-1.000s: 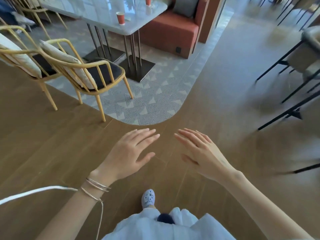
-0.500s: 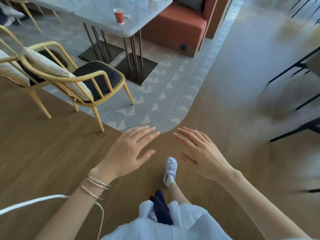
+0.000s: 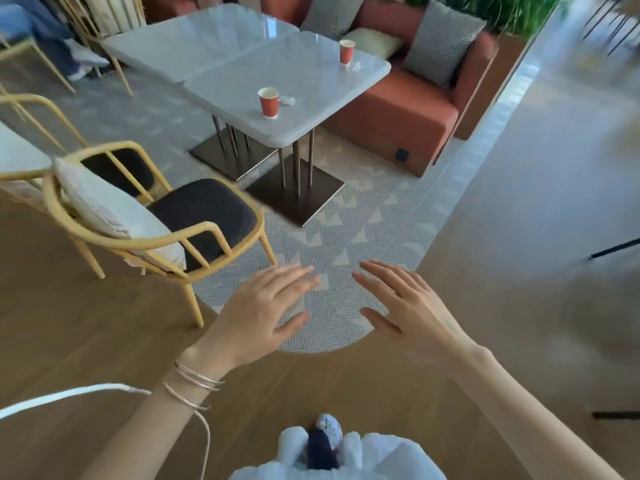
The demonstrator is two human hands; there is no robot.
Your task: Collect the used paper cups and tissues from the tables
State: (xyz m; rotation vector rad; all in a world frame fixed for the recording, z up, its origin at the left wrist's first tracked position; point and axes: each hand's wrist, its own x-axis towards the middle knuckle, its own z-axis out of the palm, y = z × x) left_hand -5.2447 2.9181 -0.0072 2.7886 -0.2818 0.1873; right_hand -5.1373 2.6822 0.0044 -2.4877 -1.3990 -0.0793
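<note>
Two orange paper cups stand upright, mouths up, on the glossy grey marble-look square table [image 3: 311,84]: the near cup [image 3: 268,102] by its front edge, the far cup [image 3: 346,51] at the back, each beside a crumpled white tissue [image 3: 287,100]. Left hand [image 3: 258,315] and right hand [image 3: 414,311] hover apart, empty, fingers spread, well short of the table.

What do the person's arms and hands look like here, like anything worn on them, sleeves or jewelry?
Both forearms are bare, with no sleeves or gloves in view. The left hand has several thin metallic bangles stacked at the wrist, and a thin white cord runs by that wrist. The right hand and its wrist carry no jewelry, watch or markings that can be seen.
</note>
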